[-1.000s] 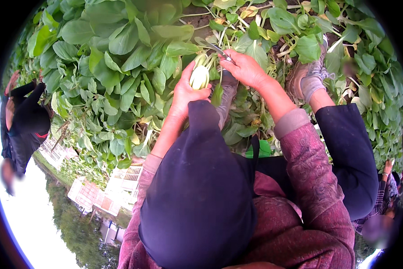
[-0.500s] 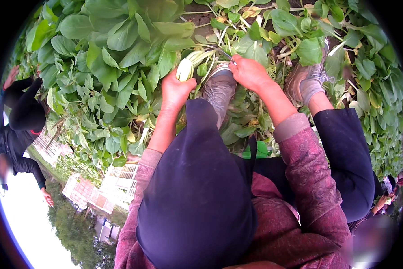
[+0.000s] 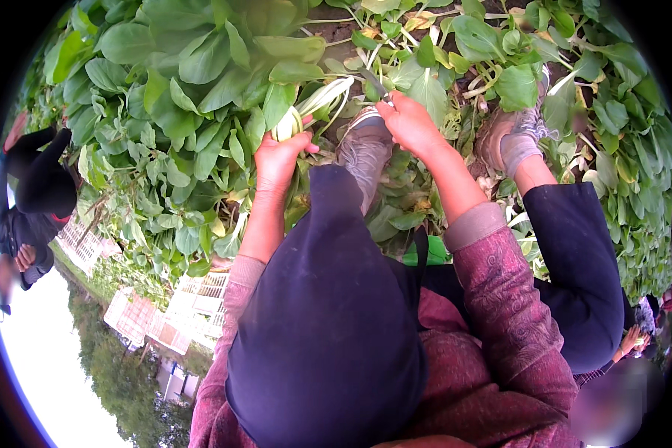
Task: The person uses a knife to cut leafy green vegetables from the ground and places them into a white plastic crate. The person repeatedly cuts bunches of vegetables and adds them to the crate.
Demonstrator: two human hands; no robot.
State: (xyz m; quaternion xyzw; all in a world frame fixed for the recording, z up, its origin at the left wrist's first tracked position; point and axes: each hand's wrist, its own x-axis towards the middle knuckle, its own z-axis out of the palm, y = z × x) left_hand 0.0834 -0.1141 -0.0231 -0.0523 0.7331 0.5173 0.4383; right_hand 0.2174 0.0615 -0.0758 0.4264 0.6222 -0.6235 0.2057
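Note:
My left hand (image 3: 280,158) is closed around a bunch of leafy greens (image 3: 328,95). Its pale stalks stick out above my fingers and point up to the right. A small knife (image 3: 374,82) is gripped in my right hand (image 3: 413,125), its dark blade angled up and left. A short gap separates the blade from the stalk ends. My fingers cover the knife's handle. Just below the two hands is the toe of one of my shoes (image 3: 366,153).
Dense leafy plants (image 3: 194,67) grow on the left and right. Trimmed leaves and stalks (image 3: 418,30) litter the soil ahead. My other shoe (image 3: 500,138) stands to the right. A person in dark clothes (image 3: 37,187) is at far left; another person's hands (image 3: 635,340) show at lower right.
My left hand has drawn left and slightly down with the greens, so the stalk ends have come away from the knife. More blade shows now. The person at far left has folded an arm in.

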